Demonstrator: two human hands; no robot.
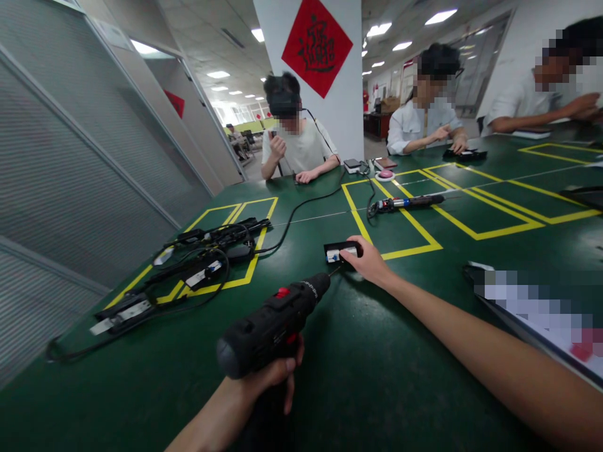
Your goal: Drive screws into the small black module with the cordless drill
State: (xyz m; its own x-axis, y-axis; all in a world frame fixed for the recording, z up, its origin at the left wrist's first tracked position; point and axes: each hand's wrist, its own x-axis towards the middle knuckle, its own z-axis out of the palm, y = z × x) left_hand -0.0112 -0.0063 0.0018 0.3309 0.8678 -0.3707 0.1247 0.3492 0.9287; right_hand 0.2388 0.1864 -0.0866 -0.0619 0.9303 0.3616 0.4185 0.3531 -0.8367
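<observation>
On a green table (141,376), past a tangle of black cables (207,257) at left: gripping a black power drill (271,323), left hand (273,376) clenched round its handle, bit aimed at a small black part (336,252). Steadying that part at mid-table, right hand (372,263) fingers grasping its edge. Beyond, lying across yellow tape, an electric screwdriver (409,202).

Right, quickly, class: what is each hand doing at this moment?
Left hand: closed around the black cordless drill with a red switch.
Right hand: gripping the small black rectangular part on the green table.
</observation>
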